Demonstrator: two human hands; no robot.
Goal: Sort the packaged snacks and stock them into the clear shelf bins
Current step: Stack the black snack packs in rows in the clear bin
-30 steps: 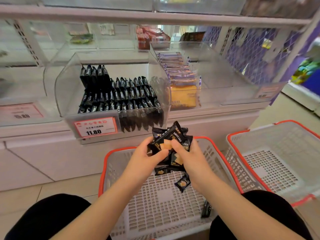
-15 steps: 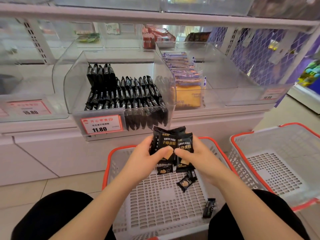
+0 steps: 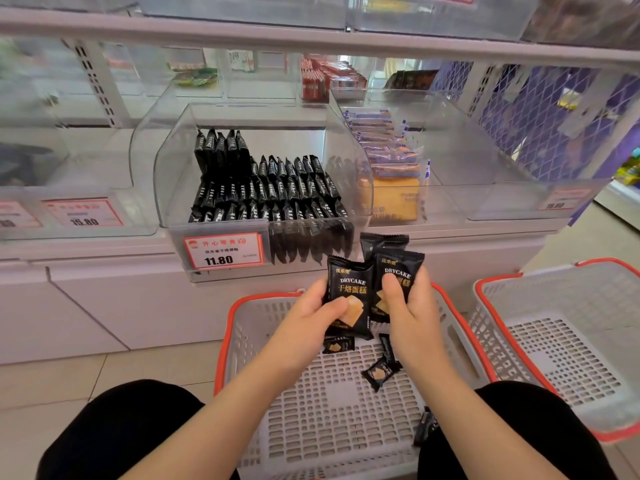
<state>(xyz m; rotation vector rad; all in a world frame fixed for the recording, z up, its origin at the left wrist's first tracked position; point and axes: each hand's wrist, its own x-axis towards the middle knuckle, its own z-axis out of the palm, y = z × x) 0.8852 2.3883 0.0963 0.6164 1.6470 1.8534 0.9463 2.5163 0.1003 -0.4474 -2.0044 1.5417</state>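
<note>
Together, left hand (image 3: 310, 315) and right hand (image 3: 407, 308) gripped a fan of black foil DRYCAKE snack packets (image 3: 349, 299), above a grey red-rimmed plastic basket (image 3: 311, 410), below a clear shelf bin (image 3: 173, 174) of matching packets.

Black snack pkts (image 3: 349, 296) w/ gold print; grey perforated basket (image 3: 325, 410), orange rim.

Black DRYCAKE packets (image 3: 374, 289): a jumbled, tilted bunch a second ago, now squared upright into a fanned stack with printed faces turned to the camera. The front packet is pinched by the left hand (image 3: 308, 315), thumb laid across its lower face; the packet behind is gripped by the right hand (image 3: 407, 306). The stack has been raised slightly toward the clear bin (image 3: 263, 223), though camera shift may account for part of this.
</note>
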